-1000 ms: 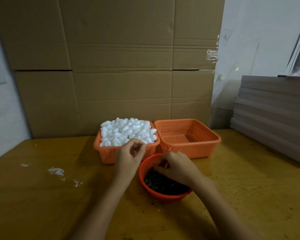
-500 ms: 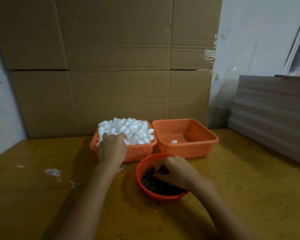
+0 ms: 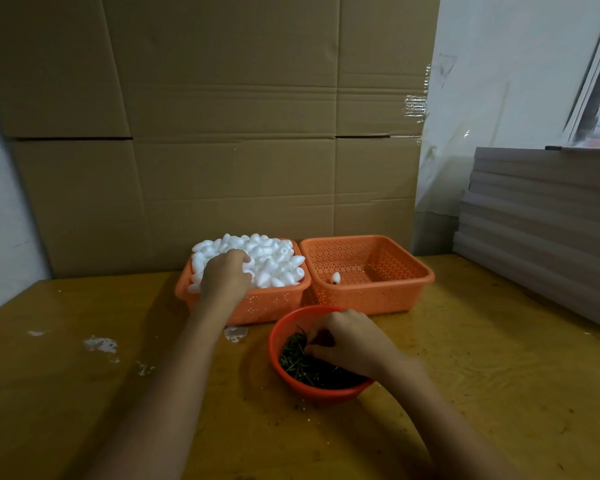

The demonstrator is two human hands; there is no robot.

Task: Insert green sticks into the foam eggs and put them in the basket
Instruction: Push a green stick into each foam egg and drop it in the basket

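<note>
A single foam egg (image 3: 335, 278) lies in the near corner of the right basket (image 3: 395, 301), just behind the red bowl (image 3: 326, 393). Behind the bowl and to its left stands the left basket (image 3: 274, 301), heaped with white foam eggs (image 3: 274, 261). The left hand (image 3: 226, 278) rests on that heap, fingers curled down among the eggs; I cannot tell whether they grip one. In the bowl lie the green sticks (image 3: 302, 367). The right hand (image 3: 350, 341) reaches in among them, fingertips bunched close, though I cannot see whether a stick is pinched. The bowl sits on a yellowish table (image 3: 499, 375), and cardboard (image 3: 222, 133) stands well behind it.
</note>
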